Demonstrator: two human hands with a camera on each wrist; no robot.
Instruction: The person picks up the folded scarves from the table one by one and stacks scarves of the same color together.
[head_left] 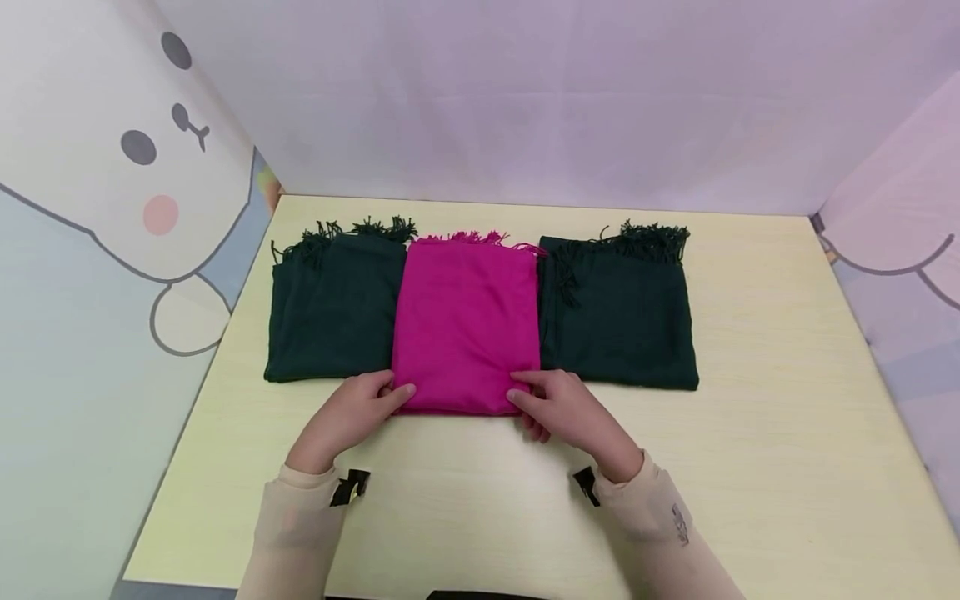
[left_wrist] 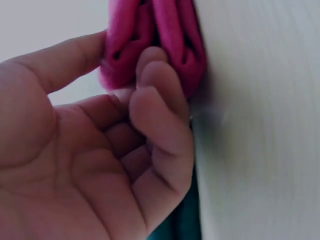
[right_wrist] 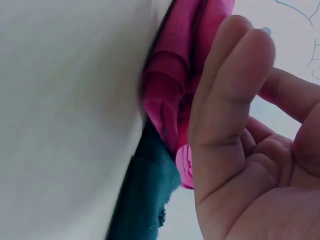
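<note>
A folded magenta scarf (head_left: pixel 467 325) lies between two folded dark green scarves, its fringe pointing to the back. My left hand (head_left: pixel 360 410) is at its front left corner, thumb on the top face and fingers curled against the side. In the left wrist view the thumb and fingers (left_wrist: pixel 160 110) pinch the rolled folds of the magenta scarf (left_wrist: pixel 122 45). At the front right corner my right hand (head_left: pixel 562 407) pinches the cloth between thumb and index finger. Its other fingers hang past the edge; in the right wrist view they partly hide the layered magenta folds (right_wrist: pixel 167 85).
One dark green scarf (head_left: pixel 337 312) lies on the left, edge to edge with the magenta one. The other dark green scarf (head_left: pixel 622 321) lies on the right, tassels folded over its top. All are on a pale wooden table (head_left: pixel 772 375) before a white curtain wall (head_left: pixel 510 100).
</note>
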